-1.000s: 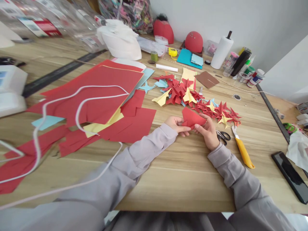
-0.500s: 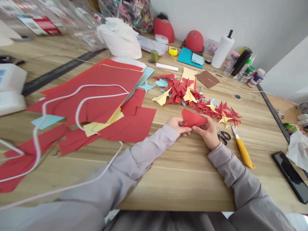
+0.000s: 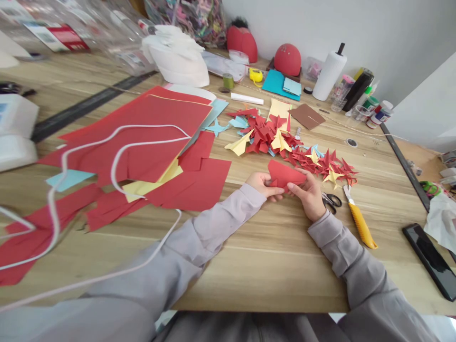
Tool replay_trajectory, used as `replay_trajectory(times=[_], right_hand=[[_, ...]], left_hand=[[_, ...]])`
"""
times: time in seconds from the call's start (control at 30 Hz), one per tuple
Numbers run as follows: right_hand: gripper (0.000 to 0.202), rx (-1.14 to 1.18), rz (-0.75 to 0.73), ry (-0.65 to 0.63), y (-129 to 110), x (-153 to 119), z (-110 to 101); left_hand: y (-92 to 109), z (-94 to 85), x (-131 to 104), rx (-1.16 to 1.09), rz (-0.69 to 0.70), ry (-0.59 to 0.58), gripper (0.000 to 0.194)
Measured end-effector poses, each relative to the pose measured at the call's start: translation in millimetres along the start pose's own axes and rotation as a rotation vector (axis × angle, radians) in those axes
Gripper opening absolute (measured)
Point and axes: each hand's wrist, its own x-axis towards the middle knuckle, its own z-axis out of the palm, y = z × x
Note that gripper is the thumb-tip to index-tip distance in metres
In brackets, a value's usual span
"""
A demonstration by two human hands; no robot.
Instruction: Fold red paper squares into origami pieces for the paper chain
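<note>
A folded red paper point(image 3: 283, 174) is held between my two hands above the wooden table. My left hand point(image 3: 263, 185) pinches its left end, thumb along the lower edge. At the right end, my right hand point(image 3: 309, 194) grips the paper, with its thumb pressed on the front near the lower edge. Just beyond the hands lies a heap of folded red pieces point(image 3: 265, 135), mixed with yellow and blue ones. Black-handled scissors point(image 3: 332, 201) lie close to my right hand, partly covered by it.
Large red sheets point(image 3: 142, 137) and a looping white cord point(image 3: 53, 209) spread over the left side. A yellow-handled cutter point(image 3: 361, 223) and a black phone point(image 3: 429, 261) lie at the right. Bottles point(image 3: 381, 115) stand at the back right, beside a white roll point(image 3: 329, 76).
The thumb of my right hand has shifted slightly up onto the face of the red paper. Both hands otherwise stay in nearly the same place.
</note>
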Motion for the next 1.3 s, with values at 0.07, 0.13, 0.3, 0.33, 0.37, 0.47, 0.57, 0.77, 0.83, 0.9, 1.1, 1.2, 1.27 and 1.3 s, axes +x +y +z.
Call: replay_trajectory(times=[0.07,0.13,0.3,0.33,0.37,0.47,0.57,0.77,0.83,0.9,1.1,1.2,1.27,1.3], right_hand=[[0.064,-0.011,-0.01,0.011,0.7,0.0,0.6],[0.064,-0.025,-0.016,0.025,2.4,0.4,0.4],[0.062,-0.025,-0.019,0.036,6.3,1.9,-1.4],[0.062,-0.023,-0.02,0.035,6.3,2.1,-1.5],[0.062,-0.024,-0.02,0.034,6.0,2.1,-1.4],[0.06,-0.032,-0.018,0.027,4.1,1.6,-0.7],[0.055,-0.036,-0.014,0.025,2.5,0.7,0.1],[0.051,-0.025,0.003,0.032,2.4,0.3,0.5],[0.049,-0.029,0.005,0.028,2.6,0.4,0.4],[0.048,-0.036,0.003,0.027,2.7,0.5,0.2],[0.045,-0.051,-0.002,0.017,3.2,0.6,-0.6],[0.043,-0.037,-0.002,0.022,2.9,0.6,-0.5],[0.047,-0.03,-0.003,0.027,1.7,0.3,0.3],[0.051,-0.031,-0.006,0.027,0.9,0.0,0.8]], left_hand=[[1.4,1.7,0.2,0.01,-0.025,0.019,0.032],[3.0,3.4,-0.1,0.022,-0.047,0.038,0.026],[5.8,5.4,-1.0,0.034,-0.064,0.039,0.021],[6.0,5.3,-1.0,0.035,-0.069,0.035,0.021],[6.2,5.0,-0.9,0.034,-0.074,0.031,0.022],[6.3,4.3,-0.4,0.02,-0.082,0.023,0.025],[5.9,3.8,0.1,0.016,-0.081,0.02,0.026],[2.9,3.8,2.9,0.038,-0.108,0.029,0.025],[1.3,3.8,4.1,0.037,-0.106,0.03,0.024],[0.1,3.8,4.7,0.036,-0.104,0.028,0.022],[2.0,5.2,2.6,0.05,-0.097,0.043,0.018],[5.2,5.9,0.7,0.064,-0.101,0.038,0.019],[6.2,6.3,-0.4,0.067,-0.089,0.037,0.02],[6.2,6.5,-0.8,0.07,-0.084,0.039,0.021]])
